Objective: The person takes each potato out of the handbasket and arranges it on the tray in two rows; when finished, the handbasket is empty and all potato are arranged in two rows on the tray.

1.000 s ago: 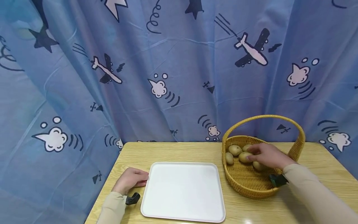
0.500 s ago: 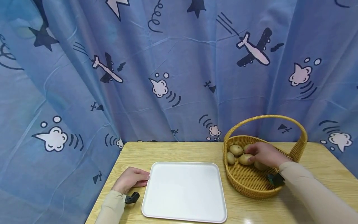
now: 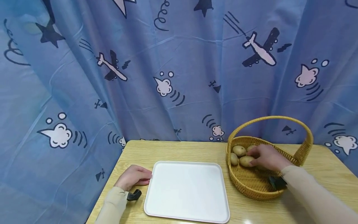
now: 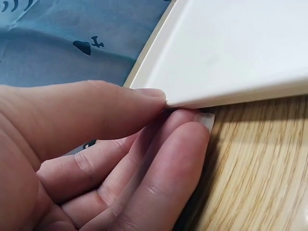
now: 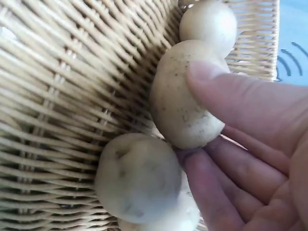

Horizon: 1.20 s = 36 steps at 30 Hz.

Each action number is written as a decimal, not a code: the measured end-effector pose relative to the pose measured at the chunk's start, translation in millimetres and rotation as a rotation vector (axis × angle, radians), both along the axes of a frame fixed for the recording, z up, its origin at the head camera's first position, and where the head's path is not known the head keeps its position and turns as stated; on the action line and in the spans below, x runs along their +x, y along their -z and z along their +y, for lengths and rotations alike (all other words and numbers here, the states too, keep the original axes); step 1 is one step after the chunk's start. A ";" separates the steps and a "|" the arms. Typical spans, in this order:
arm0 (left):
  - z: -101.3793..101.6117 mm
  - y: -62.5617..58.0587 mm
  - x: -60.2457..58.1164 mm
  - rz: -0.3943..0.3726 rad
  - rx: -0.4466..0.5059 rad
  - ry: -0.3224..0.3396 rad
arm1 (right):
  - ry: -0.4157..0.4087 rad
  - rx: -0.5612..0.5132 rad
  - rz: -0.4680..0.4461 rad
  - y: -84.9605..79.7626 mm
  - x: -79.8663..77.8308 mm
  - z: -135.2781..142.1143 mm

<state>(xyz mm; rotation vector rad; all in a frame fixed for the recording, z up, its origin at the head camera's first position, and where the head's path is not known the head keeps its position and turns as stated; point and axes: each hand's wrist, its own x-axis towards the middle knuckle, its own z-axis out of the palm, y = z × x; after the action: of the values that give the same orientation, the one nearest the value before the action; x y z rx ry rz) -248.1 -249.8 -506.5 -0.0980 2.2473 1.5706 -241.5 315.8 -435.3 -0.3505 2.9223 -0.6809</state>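
At the left side of a white rectangular tray (image 3: 185,189), my left hand (image 3: 133,175) pinches the edge. Its thumb (image 4: 142,98) lies on the rim in the left wrist view, with the fingers curled below. My right hand (image 3: 269,158) reaches into a wicker basket (image 3: 251,195) and grips a potato (image 5: 175,103). The right thumb presses on top of that potato, while the fingers curl at its underside. Other potatoes lie close around it, one (image 5: 209,28) beyond it and another (image 5: 137,178) nearer the fingertips.
A tall arched handle (image 3: 271,118) spans the basket, over the right hand. Wooden tabletop (image 3: 179,151) shows behind the tray and between tray and basket. A blue patterned curtain (image 3: 156,118) hangs behind the table. A black wrist mount (image 3: 134,195) sits on the left wrist.
The head view has shifted a little, so the scene sits slightly further right. My right hand stays at the potato, covering more of the potato near its palm. The left hand remains at the tray's edge.
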 end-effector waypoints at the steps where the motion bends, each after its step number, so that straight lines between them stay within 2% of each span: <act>1: -0.6 -0.5 -0.4 0.001 -0.001 0.003 | 0.001 -0.004 0.018 -0.4 2.7 -0.8; 7: -1.7 -2.4 0.1 0.008 -0.006 0.013 | 0.029 -0.061 0.098 -16.7 29.7 -11.8; 15: -8.1 -0.5 -0.6 -0.006 -0.013 -0.019 | 0.038 -0.056 0.212 -46.9 66.5 -49.9; 21: -1.4 0.1 -3.0 -0.005 -0.005 -0.028 | 0.037 -0.077 0.259 -48.6 83.2 -90.1; 25: 1.6 1.4 -3.8 -0.006 0.002 -0.040 | 0.019 -0.151 0.264 -38.8 81.6 -127.0; 28: 3.1 2.1 -4.4 -0.005 -0.004 -0.054 | -0.006 -0.256 0.235 -26.6 71.6 -157.3; 31: 3.8 1.6 -5.2 -0.002 -0.016 -0.075 | -0.008 -0.340 0.187 -9.7 57.5 -188.3; 36: 3.2 0.4 -5.7 -0.006 -0.022 -0.087 | 0.019 -0.390 0.182 24.0 36.5 -236.1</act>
<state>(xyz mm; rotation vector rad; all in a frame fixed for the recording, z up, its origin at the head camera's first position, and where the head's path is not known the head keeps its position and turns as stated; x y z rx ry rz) -253.8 -246.6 -506.9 -0.2087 2.2842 1.5878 -205.0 79.7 -459.2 -0.4422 2.9473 -1.2910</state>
